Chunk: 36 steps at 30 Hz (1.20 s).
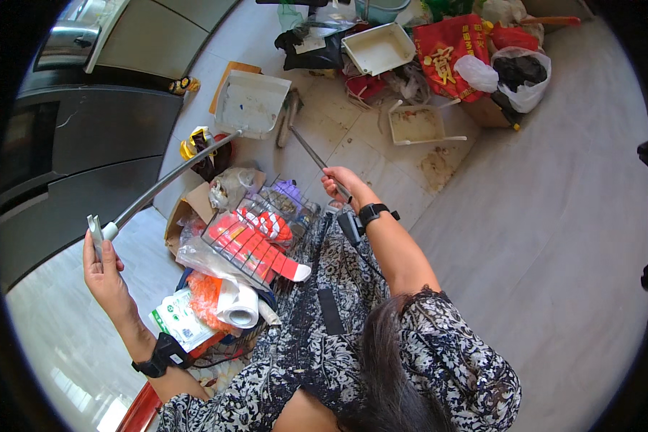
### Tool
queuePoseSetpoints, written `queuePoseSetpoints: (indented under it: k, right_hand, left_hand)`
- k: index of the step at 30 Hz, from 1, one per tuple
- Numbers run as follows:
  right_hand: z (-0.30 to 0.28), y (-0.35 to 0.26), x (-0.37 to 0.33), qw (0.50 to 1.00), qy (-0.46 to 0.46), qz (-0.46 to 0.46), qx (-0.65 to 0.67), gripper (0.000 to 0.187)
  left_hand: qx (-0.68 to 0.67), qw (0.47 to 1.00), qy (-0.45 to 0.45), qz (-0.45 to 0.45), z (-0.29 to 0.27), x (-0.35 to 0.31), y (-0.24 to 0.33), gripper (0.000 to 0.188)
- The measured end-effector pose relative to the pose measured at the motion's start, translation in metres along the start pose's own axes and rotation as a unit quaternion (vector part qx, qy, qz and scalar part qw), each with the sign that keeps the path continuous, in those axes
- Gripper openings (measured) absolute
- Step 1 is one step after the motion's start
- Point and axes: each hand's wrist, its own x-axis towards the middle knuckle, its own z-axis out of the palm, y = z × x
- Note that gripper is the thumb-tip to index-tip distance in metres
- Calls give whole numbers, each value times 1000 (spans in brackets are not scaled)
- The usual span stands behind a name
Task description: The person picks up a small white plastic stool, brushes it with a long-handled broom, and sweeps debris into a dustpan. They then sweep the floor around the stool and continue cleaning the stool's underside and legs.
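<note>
My left hand (108,270) is closed round the top end of a long grey pole, the handle of a dustpan. Its pale, boxy pan (249,108) rests on the floor at the far left, with some dirt in it. My right hand (344,183) grips the metal stick of a broom (309,149). The broom's narrow brush head (287,119) touches the floor just right of the pan. Both of my wrists wear black straps.
A wire basket (255,248) of red packets stands before me, by a paper roll (239,305). Dark cabinets (108,137) line the left. At the back are a red bag (450,54), a white bin bag (536,83) and a white tray (379,49). A dirty tray (417,126) lies near a brown stain (437,171).
</note>
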Motion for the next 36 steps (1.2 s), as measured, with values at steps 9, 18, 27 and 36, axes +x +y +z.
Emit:
queuePoseSetpoints:
  k: [9, 18, 27, 36]
  right_hand:
    - [-46, 18, 12, 998, -37, 4, 44, 22]
    - [-119, 51, -30, 985, -22, -143, 89, 13]
    - [-180, 202, -173, 957, 94, -178, 211, 9]
    - [-113, 150, -126, 974, -23, -215, 68, 22]
  left_hand:
    - [37, 999, 17, 5, 22, 20, -11, 42]
    - [16, 998, -24, 46, 52, 37, -10, 40]
    - [-13, 997, -58, 45, 52, 49, -11, 42]
    - [-22, 996, -71, 56, 67, 59, -24, 44]
